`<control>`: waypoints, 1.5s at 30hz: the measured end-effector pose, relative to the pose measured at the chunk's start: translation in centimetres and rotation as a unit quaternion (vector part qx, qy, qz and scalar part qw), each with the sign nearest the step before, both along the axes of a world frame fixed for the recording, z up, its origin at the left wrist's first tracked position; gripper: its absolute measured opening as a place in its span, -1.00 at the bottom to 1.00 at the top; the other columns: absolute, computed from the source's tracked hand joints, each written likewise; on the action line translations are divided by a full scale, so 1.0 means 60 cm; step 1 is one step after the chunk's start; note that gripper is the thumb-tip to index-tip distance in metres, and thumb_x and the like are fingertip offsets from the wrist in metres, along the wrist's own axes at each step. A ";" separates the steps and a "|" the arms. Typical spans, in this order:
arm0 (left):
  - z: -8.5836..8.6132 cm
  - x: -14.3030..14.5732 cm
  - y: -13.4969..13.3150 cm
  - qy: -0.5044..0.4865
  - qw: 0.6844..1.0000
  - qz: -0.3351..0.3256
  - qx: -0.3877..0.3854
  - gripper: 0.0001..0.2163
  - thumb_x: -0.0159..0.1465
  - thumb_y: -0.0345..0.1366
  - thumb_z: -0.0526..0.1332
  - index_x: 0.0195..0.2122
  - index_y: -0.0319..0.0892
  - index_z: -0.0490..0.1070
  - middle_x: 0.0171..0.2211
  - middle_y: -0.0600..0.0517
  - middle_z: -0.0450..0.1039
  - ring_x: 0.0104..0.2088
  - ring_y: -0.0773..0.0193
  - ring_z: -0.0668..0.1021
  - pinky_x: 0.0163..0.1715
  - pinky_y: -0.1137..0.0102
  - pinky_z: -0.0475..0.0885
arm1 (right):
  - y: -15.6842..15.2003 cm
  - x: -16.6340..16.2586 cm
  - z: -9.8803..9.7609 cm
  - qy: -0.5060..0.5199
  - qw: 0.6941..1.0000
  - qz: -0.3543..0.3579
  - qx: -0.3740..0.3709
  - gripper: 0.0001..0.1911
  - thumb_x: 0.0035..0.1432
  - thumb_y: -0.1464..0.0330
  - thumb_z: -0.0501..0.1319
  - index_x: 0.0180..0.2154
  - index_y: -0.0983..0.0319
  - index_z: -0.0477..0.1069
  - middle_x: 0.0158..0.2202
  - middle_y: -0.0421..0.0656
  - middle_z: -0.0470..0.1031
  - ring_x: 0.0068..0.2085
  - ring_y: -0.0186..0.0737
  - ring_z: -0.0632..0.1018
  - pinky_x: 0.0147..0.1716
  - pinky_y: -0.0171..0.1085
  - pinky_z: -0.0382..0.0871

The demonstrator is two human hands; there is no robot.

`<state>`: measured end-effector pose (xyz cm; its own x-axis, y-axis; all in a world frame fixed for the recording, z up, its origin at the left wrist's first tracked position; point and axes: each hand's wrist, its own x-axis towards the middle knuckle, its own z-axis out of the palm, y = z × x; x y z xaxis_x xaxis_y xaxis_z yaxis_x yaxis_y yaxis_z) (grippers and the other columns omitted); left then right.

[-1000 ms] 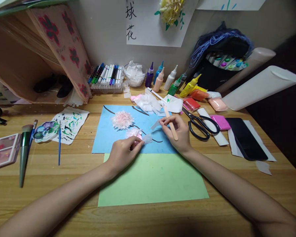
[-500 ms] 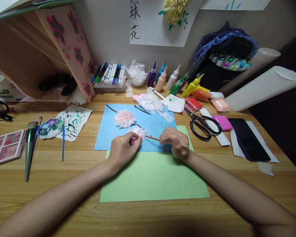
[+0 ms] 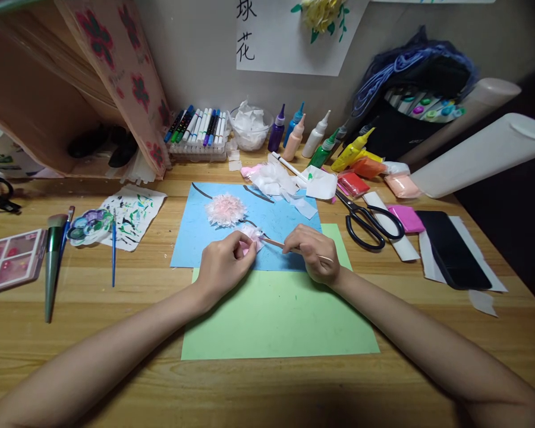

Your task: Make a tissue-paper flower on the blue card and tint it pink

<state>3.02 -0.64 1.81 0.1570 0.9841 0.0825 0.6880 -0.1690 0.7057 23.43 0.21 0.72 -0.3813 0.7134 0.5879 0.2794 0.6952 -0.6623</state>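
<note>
On the blue sheet, a round fluffy pink-and-white flower lies beside a smaller pale pink flower. My left hand is closed at the near edge of the smaller one, thumb and fingertips pinching its pink material. From the other side, my right hand grips a thin brown wooden stick, its tip against this flower. Just where the tip meets the petals is too small to make out. Dark curved lines mark the blue sheet, which overlaps a green sheet.
Black-handled scissors and a phone lie to the right. White tissue scraps, paint bottles, markers and a bowl of tissue stand behind. Brushes and a paint-marked paper are at left.
My right hand and the stick have shifted slightly left, with the stick tip further into the smaller flower's petals. My left hand stays nearly in place. The camera view has tilted slightly.
</note>
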 end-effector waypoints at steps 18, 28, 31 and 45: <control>0.002 -0.029 0.003 0.051 0.998 0.009 -0.022 -0.68 0.26 -0.23 -0.02 -0.63 -0.18 0.04 -0.69 0.16 0.03 -0.62 0.42 0.14 -0.52 0.43 -0.01 | 0.000 -0.009 0.000 -0.011 1.000 -0.008 -0.017 -0.62 0.34 0.32 -0.12 -0.40 0.23 0.39 -0.48 -0.13 0.44 -0.41 -0.26 0.44 -0.35 -0.23 0.30; 0.006 -0.043 0.008 0.070 0.994 -0.065 -0.054 -0.69 0.24 -0.24 -0.02 -0.64 -0.19 0.02 -0.68 0.16 0.00 -0.61 0.44 0.13 -0.52 0.43 -0.05 | 0.055 -0.056 0.037 0.068 0.968 -0.101 -0.218 -0.44 0.31 0.11 -0.06 -0.64 0.23 0.32 -0.70 -0.24 0.34 -0.64 -0.40 0.39 -0.61 -0.35 0.27; 0.008 -0.043 0.009 0.083 0.991 -0.081 -0.059 -0.68 0.24 -0.23 -0.02 -0.63 -0.19 0.04 -0.68 0.16 0.03 -0.61 0.43 0.14 -0.51 0.42 -0.06 | 0.065 -0.066 0.046 0.084 0.968 -0.093 -0.216 -0.42 0.29 0.09 -0.05 -0.67 0.24 0.30 -0.73 -0.25 0.32 -0.68 -0.42 0.36 -0.64 -0.36 0.25; 0.008 -0.042 0.011 0.091 0.990 -0.094 -0.061 -0.68 0.26 -0.22 -0.03 -0.63 -0.19 0.04 -0.69 0.16 0.05 -0.61 0.43 0.14 -0.51 0.42 -0.06 | 0.043 -0.049 0.020 0.063 0.989 -0.095 -0.095 -0.38 0.34 0.16 -0.13 -0.68 0.23 0.34 -0.70 -0.19 0.37 -0.64 -0.40 0.37 -0.59 -0.32 0.27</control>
<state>0.47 0.00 2.30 0.3399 0.9369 -0.0820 0.7695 -0.2269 0.5970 20.49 2.78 1.91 -0.1631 0.8667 0.4714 0.3001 0.4987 -0.8132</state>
